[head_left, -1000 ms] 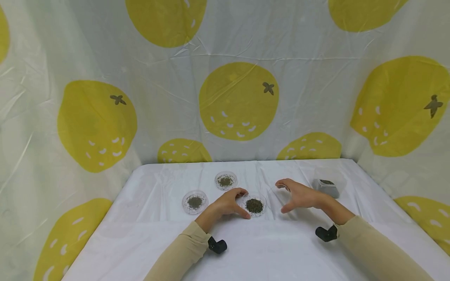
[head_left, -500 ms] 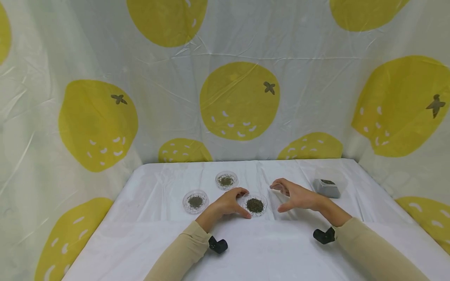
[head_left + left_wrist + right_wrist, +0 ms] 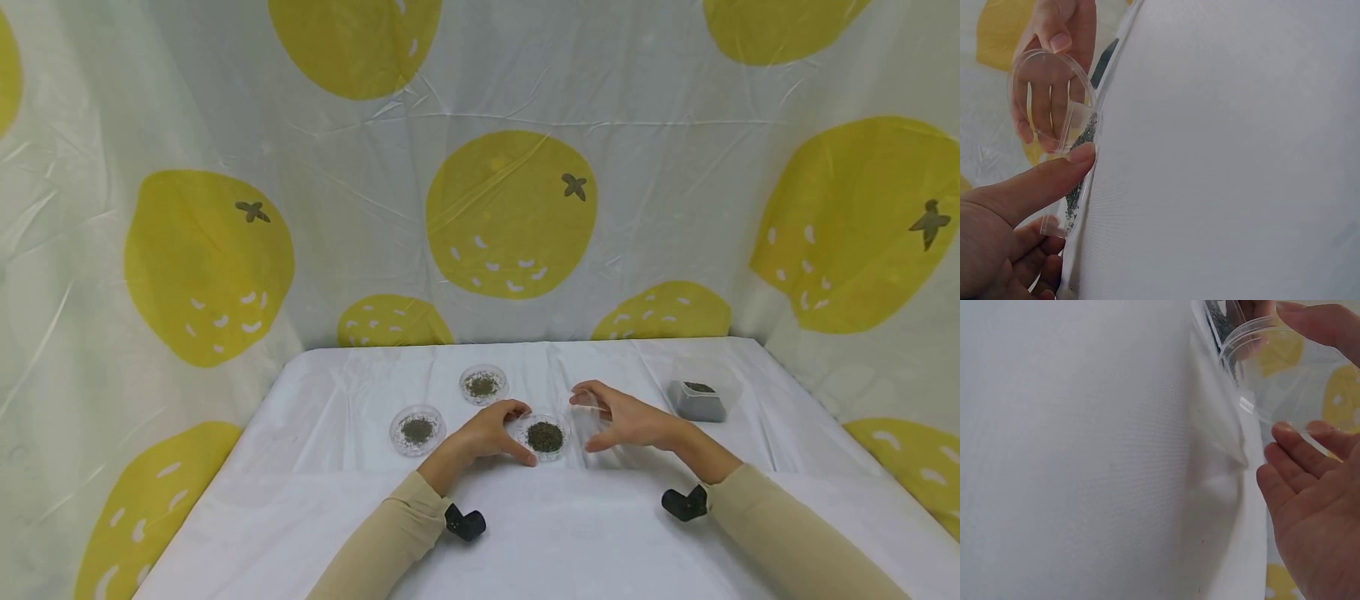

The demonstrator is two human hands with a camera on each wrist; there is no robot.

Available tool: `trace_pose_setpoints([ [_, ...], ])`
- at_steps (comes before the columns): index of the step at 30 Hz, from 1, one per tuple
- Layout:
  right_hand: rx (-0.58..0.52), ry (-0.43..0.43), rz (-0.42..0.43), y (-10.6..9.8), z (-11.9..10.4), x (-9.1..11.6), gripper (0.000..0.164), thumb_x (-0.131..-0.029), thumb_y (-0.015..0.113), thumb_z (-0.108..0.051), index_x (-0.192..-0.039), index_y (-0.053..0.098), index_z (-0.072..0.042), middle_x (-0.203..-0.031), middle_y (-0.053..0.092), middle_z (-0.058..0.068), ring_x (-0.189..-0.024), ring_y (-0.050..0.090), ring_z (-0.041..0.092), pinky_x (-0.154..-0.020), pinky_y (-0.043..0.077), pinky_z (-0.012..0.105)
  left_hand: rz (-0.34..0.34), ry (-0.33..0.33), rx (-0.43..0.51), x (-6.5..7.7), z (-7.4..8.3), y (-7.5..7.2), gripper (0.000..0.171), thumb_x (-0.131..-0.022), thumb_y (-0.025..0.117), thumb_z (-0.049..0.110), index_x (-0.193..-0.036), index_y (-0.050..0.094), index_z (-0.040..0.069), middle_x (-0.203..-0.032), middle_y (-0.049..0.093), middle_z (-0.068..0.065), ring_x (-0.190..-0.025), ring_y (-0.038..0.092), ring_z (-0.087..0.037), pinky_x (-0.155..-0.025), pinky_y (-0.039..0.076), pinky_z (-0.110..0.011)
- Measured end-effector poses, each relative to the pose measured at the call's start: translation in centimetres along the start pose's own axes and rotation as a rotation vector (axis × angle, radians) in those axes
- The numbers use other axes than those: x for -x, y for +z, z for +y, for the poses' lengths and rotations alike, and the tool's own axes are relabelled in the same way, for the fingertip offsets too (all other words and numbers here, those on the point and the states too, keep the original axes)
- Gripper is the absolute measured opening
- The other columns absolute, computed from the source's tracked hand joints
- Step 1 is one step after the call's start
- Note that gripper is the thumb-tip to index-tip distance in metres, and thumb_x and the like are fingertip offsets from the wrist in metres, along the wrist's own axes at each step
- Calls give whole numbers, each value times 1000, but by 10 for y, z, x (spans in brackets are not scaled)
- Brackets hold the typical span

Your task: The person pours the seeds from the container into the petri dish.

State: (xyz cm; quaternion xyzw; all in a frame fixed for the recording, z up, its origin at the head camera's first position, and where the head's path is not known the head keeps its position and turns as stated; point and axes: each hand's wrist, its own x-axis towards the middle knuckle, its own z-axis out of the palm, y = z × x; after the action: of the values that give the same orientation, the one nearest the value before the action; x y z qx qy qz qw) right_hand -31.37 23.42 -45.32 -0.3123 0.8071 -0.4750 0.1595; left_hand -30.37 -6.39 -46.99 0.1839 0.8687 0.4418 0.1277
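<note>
My left hand [image 3: 486,435] grips the side of a clear petri dish [image 3: 1054,229] between thumb and fingers. Inside the dish lies a heap of dark, dried flakes [image 3: 544,437]. To its right, my right hand [image 3: 636,419] holds a clear round lid [image 3: 1272,372], thumb on one edge and fingertips on the opposite edge. The lid is tilted almost upright, its face towards the dish, and overlaps the dish's end in the left wrist view. In the right wrist view, only a sliver of the dish shows past the lid.
Another flake-filled petri dish [image 3: 396,440] sits left of my left hand, and one more dish [image 3: 463,395] stands behind it. Back right is a clear plastic tub [image 3: 705,412] with dark contents. White cloth [image 3: 570,533] covers the table; a lemon-print curtain [image 3: 645,233] hangs behind.
My right hand has shifted left with the lid, bringing it close to the dish's right side. My left hand and the dish have stayed in place.
</note>
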Motion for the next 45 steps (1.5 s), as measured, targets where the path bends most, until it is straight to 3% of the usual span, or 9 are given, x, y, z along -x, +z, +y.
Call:
trace_pose_setpoints([
  [13,-3,21,-18,8,-10,-7,95,-83,86,-11,-156,27,6,-151,39,29,-144,34,50,-117,28,56,5,-2,-10,1,2,1,81,-66,101,19,-137,63,15,-134,60,0,-129,53,-23,-110,41,-40],
  [23,23,-8,-39,18,-18,-17,102,-84,87,-14,-161,23,2,-152,33,29,-138,42,48,-114,32,60,5,-14,-19,-1,-1,0,83,-66,101,22,-139,62,15,-138,59,0,-132,51,-22,-111,40,-40],
  [30,73,-71,-32,24,-16,-24,98,-84,87,-16,-158,27,8,-150,36,28,-135,42,48,-112,33,63,-6,-10,-12,-1,0,-1,82,-66,101,22,-138,62,16,-139,59,-1,-132,51,-22,-110,41,-41],
  [45,215,-64,5,31,-15,-34,98,-76,95,-27,-149,42,12,-146,50,26,-131,51,40,-110,42,53,15,-9,-24,1,2,0,84,-63,102,21,-137,63,15,-137,60,-2,-131,51,-22,-111,39,-41],
])
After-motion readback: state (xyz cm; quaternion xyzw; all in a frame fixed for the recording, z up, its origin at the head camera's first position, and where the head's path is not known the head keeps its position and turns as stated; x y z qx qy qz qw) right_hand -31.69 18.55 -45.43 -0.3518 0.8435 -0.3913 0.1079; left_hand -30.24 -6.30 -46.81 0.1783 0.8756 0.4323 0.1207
